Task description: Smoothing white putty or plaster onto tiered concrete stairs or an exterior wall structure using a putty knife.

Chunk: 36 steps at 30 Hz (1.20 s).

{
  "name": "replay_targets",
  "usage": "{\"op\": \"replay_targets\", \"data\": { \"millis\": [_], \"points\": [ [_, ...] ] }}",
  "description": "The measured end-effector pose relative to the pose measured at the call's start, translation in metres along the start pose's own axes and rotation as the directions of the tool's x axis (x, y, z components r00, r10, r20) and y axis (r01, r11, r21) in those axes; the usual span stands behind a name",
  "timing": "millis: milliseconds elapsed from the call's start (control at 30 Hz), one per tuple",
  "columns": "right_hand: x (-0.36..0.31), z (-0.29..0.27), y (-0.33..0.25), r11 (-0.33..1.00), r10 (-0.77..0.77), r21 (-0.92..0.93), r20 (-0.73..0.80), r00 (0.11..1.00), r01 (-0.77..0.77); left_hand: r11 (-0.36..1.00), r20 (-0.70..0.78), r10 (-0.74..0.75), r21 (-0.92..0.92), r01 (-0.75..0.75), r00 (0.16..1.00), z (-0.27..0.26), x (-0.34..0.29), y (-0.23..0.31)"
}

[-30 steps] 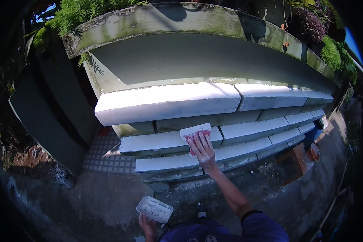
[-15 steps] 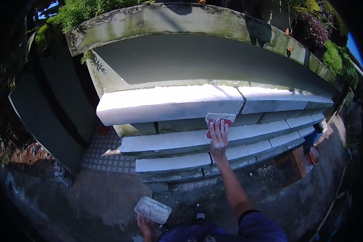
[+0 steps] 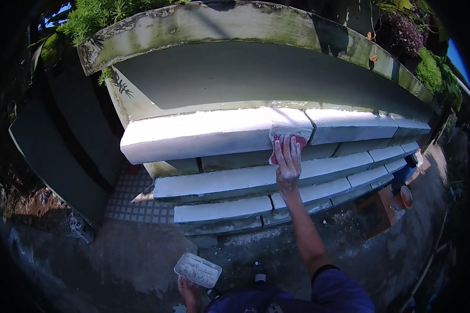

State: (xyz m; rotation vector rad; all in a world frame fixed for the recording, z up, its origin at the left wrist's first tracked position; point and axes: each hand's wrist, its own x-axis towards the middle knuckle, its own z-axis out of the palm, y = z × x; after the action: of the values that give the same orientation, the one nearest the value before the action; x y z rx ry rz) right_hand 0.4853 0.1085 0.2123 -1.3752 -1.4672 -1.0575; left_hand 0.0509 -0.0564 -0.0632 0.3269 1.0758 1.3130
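Observation:
In my right hand is a red scraper, its broad edge coated with white paste. My fingers lie over its back and press it against the front face of the top white ledge, just left of a dark vertical joint. The part of the scraper under my fingers is hidden. Low in the view, my left hand grips a shallow rectangular white tub by its near left side. White paste is smeared across the inside of the tub. White smudges also show on my right fingers.
Below the top ledge run two more white stepped ledges. A mossy planter rim with green plants overhangs behind. At right stand an orange-brown pot and a brown wooden frame. A grey panel stands left, near checkered tiles.
My right hand has slid the scraper up and slightly right, from the lower edge of the top ledge onto its front face. My left hand and the tub have hardly moved.

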Motion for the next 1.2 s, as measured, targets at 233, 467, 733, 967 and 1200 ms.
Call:
{"op": "replay_targets", "data": {
  "millis": [233, 467, 733, 967, 1200],
  "points": [
    [-0.05, -0.005, -0.035, 0.991, -0.033, 0.134, 0.134, 0.99, 0.015, 0.999, -0.019, -0.022, -0.031, 0.022, 1.0, 0.002, -0.007, -0.003],
    [-0.004, -0.017, -0.017, 0.999, 0.022, 0.027, -0.073, 0.997, -0.02, 0.999, -0.017, -0.045, -0.002, 0.045, 0.999, 0.008, -0.01, 0.0],
    [-0.023, -0.004, -0.039, 0.992, 0.08, 0.093, 0.067, 0.995, -0.086, 0.998, -0.021, -0.044, 0.036, 0.045, 0.999, 0.003, -0.005, -0.002],
    [-0.015, -0.019, -0.029, 0.992, 0.034, 0.125, -0.052, 0.998, -0.027, 1.0, 0.007, -0.029, -0.012, 0.029, 1.0, -0.003, -0.006, -0.003],
    [-0.011, 0.003, -0.031, 0.992, 0.075, 0.097, 0.037, 0.996, -0.079, 0.999, 0.003, -0.01, 0.052, 0.009, 1.0, -0.005, -0.004, -0.006]
  ]
}}
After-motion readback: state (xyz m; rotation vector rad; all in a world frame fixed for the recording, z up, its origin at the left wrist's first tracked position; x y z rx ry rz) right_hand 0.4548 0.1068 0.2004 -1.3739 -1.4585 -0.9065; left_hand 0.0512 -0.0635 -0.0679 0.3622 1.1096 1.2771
